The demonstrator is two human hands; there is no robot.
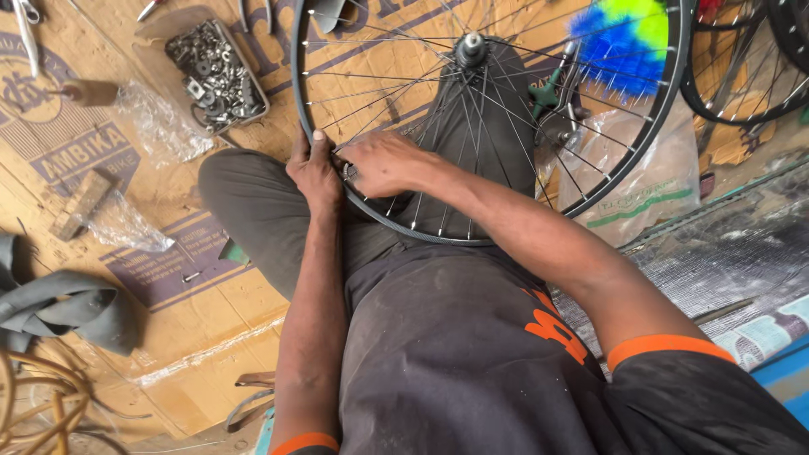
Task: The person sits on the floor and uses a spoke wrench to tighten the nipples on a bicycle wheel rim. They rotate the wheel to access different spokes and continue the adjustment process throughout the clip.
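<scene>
A spoked bicycle wheel with a dark rim [297,93] lies across my lap, its hub [470,47] pointing up. My left hand [313,173] grips the rim's near-left edge, thumb up along it. My right hand [381,163] is closed on a small round metal tool [349,173] pressed against the inside of the rim at the spoke ends, just right of my left hand. The tool is mostly hidden by my fingers.
A tray of metal nuts and small parts [215,74] sits upper left on flattened cardboard [93,152]. A blue-green brush [625,35] and plastic bag [649,181] lie right. More wheels [742,76] stand top right. An inner tube [59,307] lies left.
</scene>
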